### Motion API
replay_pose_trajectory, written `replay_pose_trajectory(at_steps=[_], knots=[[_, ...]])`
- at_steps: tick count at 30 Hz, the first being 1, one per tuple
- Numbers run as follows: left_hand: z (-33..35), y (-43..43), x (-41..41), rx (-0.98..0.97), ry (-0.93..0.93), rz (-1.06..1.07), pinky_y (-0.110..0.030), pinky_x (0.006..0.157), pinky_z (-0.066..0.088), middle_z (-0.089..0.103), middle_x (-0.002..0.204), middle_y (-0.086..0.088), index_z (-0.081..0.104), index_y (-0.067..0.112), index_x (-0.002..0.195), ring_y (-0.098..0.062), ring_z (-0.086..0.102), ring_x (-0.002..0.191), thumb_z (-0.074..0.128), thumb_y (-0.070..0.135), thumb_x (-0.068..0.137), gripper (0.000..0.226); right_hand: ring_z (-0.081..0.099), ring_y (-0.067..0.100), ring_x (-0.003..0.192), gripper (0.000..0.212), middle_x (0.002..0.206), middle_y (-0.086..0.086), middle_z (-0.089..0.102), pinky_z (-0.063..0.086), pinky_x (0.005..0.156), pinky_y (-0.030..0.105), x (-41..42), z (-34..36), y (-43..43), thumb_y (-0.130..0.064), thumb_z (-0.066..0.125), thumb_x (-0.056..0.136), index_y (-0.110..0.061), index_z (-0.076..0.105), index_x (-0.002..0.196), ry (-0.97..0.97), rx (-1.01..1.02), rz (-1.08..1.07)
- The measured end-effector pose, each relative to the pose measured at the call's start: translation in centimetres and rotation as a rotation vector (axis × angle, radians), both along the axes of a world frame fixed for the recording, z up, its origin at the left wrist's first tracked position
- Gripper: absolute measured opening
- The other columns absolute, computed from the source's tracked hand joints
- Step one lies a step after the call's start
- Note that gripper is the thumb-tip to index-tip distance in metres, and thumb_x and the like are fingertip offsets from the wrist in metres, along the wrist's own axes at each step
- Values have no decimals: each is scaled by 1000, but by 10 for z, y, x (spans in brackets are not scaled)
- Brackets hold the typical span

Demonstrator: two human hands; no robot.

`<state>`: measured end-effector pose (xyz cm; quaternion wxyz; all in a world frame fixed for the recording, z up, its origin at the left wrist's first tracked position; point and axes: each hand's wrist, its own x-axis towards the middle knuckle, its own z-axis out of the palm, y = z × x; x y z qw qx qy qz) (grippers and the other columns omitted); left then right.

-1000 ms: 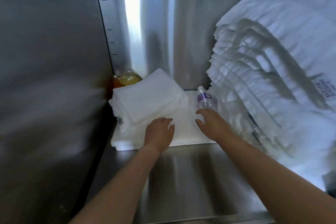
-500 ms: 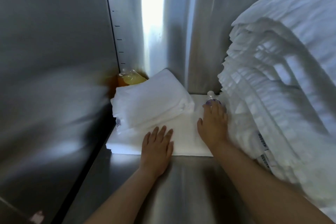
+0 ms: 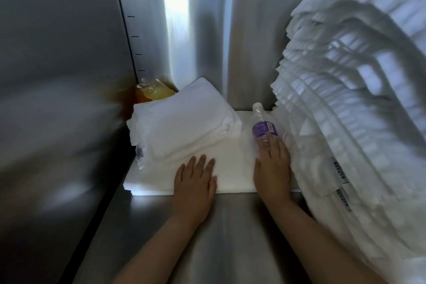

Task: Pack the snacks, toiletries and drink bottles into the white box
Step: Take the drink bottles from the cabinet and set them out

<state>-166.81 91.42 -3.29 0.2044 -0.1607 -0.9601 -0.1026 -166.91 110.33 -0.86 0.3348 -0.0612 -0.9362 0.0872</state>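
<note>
A small clear bottle with a purple label [image 3: 262,125] lies on a flat white sheet [image 3: 232,163] at the back of a steel shelf. My right hand [image 3: 272,166] lies over the bottle's lower end, fingers curled around it. My left hand [image 3: 196,180] rests flat, fingers straight, on the sheet's front edge. A bottle of yellow-orange liquid [image 3: 152,92] stands in the back left corner, mostly hidden behind a folded white stack [image 3: 182,120]. No white box is in view.
Steel walls [image 3: 57,76] close in the left and back. A tall leaning pile of folded white linen [image 3: 355,99] fills the right side, touching my right wrist. Bare steel shelf [image 3: 230,226] lies in front of the sheet.
My right hand reached the purple-label bottle, covered it, then drew back with it, so the label and cap show again. My left hand flattened onto the sheet's front edge.
</note>
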Motion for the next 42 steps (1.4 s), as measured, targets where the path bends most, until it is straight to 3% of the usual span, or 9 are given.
replay_pose_trajectory(at_steps=[9, 14, 20, 25, 30, 34, 37, 40, 42], knots=[[-1, 0, 2, 70, 25, -13, -47, 103, 35, 56, 133, -7, 58, 19, 128, -28, 51, 123, 32, 34, 91, 48, 32, 31, 132, 41, 141, 16, 43, 35, 106, 52, 20, -7, -2, 7, 65, 75, -8, 62, 113, 156, -116, 141], [-1, 1, 2, 74, 0, -9, -47, 105, 34, 56, 133, -7, 58, 19, 128, -28, 50, 125, 31, 34, 92, 48, 39, 28, 118, 37, 133, 12, 45, 33, 100, 29, 22, -10, -2, 5, 73, 69, -12, 60, 99, 220, -145, 125], [3, 1, 3, 97, -23, -18, -47, 104, 35, 56, 132, -6, 60, 19, 126, -27, 51, 124, 33, 34, 91, 47, 40, 27, 112, 47, 127, 7, 40, 36, 96, 32, 29, -18, -2, 8, 74, 64, -14, 49, 98, 321, -160, 169], [7, 4, -5, 187, -134, 6, -36, 113, 12, 38, 148, 3, 41, 28, 140, -16, 28, 138, 37, 36, 96, 44, 44, 22, 103, 30, 108, 14, 51, 40, 94, 36, 31, -8, -12, -14, 59, 76, -8, 48, 104, 365, -119, 248], [12, 3, -10, 229, -146, -1, -30, 112, 9, 34, 148, 8, 32, 28, 143, -12, 26, 135, 34, 40, 97, 48, 45, 19, 98, 65, 104, 10, 54, 43, 79, 33, 15, 20, -20, -33, 82, 68, -12, 47, 119, 231, -302, 96], [11, 2, -4, 149, -143, -21, -30, 113, 6, 28, 152, 7, 31, 29, 144, -11, 21, 139, 30, 40, 98, 47, 51, 27, 101, 75, 111, 12, 55, 43, 86, 38, -12, 39, -17, -56, 76, 66, -11, 53, 122, 23, -79, 35], [25, -1, -9, 312, -105, -104, -21, 104, 22, 49, 136, 5, 50, 27, 131, -11, 40, 125, 42, 30, 95, 37, 50, 26, 115, 81, 127, 11, 53, 41, 97, 37, -29, 41, -18, -54, 74, 69, -12, 45, 132, -97, -155, 159], [58, -8, -22, 507, 84, -136, -14, 90, 33, 63, 110, 6, 67, 22, 109, -9, 51, 105, 54, 17, 90, 24, 59, 13, 94, 70, 113, -3, 60, 49, 78, 28, -38, 41, -15, -59, 67, 72, -27, 40, 129, -176, -310, 217], [84, -16, -40, 567, 220, -96, -15, 91, 32, 63, 110, 6, 67, 23, 107, -8, 49, 105, 54, 17, 90, 22, 55, 7, 80, 63, 102, -10, 60, 44, 67, 24, -38, 40, -12, -61, 64, 71, -33, 42, 122, -148, -318, 231]])
